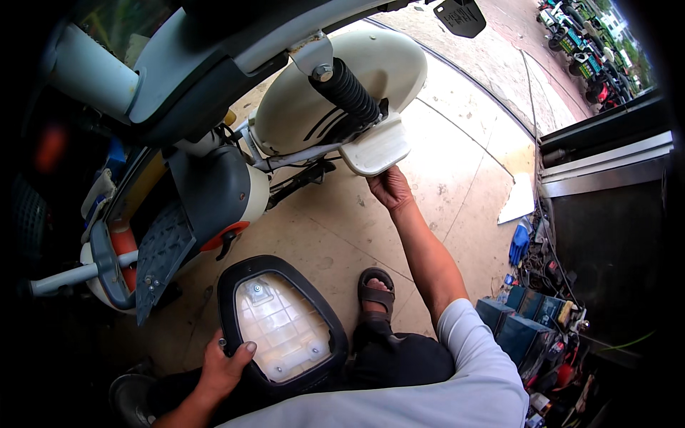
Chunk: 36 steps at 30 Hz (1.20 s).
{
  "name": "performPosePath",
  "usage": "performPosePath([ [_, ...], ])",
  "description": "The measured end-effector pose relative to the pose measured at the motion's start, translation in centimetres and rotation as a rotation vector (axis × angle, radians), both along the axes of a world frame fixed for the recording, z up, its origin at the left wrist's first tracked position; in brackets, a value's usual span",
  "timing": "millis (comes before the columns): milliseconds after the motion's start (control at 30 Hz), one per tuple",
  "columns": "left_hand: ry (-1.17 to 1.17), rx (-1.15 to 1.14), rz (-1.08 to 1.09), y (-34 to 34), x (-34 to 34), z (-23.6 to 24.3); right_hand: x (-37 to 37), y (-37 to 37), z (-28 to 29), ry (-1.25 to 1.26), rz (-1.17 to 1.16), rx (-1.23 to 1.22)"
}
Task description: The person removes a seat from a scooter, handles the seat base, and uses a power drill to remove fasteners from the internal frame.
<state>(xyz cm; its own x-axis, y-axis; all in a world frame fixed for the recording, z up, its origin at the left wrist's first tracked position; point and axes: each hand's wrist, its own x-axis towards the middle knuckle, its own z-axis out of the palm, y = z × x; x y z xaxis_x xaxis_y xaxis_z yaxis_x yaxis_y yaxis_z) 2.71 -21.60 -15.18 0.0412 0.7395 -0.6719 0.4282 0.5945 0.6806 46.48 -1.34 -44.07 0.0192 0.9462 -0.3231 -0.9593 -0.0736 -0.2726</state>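
My left hand (228, 364) grips the lower left edge of a black seat (284, 321), turned underside up to show its translucent ribbed base, over my lap; a small dark item shows by my fingers, too small to name. My right hand (389, 187) is raised, fingers curled under a small white plate (372, 148) on a scooter, with the fingertips partly hidden by it. Beside that plate are a black coil-spring shock absorber (344, 91) and the white rear fender (389, 68). The scooter's grey and white body (207, 189) lies to the upper left.
Blue boxes (524, 324), a blue glove (520, 242) and mixed parts lie along the right, beside a metal door frame (603, 175). A footboard (157, 264) hangs at left. My sandalled foot (374, 292) is on the tiled floor (321, 225). Several scooters (592, 64) stand outside.
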Motion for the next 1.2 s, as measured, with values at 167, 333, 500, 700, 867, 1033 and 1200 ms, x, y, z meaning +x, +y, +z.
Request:
performPosePath([
  [167,-0.025,0.003,0.019,-0.1,0.2,-0.1,-0.7,0.0,0.5,-0.037,-0.075,-0.042],
  [333,-0.049,0.024,0.02,-0.3,0.2,-0.2,-1.4,-0.7,1.4,-0.335,-0.166,-0.181],
  [500,-0.026,0.014,0.014,-0.2,0.2,-0.2,-1.3,-1.0,1.9,-0.408,-0.218,-0.182],
  [700,-0.053,0.024,0.024,-0.3,0.1,-0.4,-1.4,-1.0,2.2,-0.377,-0.203,-0.222],
  [867,-0.061,0.014,0.038,-0.2,0.5,0.1,-1.6,-1.3,2.8,-0.327,-0.168,-0.194],
  [1033,-0.087,0.019,0.038,-0.1,0.5,0.4,0.6,-1.9,2.7,-0.192,-0.228,-0.186],
  [1200,-0.108,0.04,0.045,-0.7,0.3,0.8,0.8,-2.5,6.5,-0.37,-0.172,-0.217],
])
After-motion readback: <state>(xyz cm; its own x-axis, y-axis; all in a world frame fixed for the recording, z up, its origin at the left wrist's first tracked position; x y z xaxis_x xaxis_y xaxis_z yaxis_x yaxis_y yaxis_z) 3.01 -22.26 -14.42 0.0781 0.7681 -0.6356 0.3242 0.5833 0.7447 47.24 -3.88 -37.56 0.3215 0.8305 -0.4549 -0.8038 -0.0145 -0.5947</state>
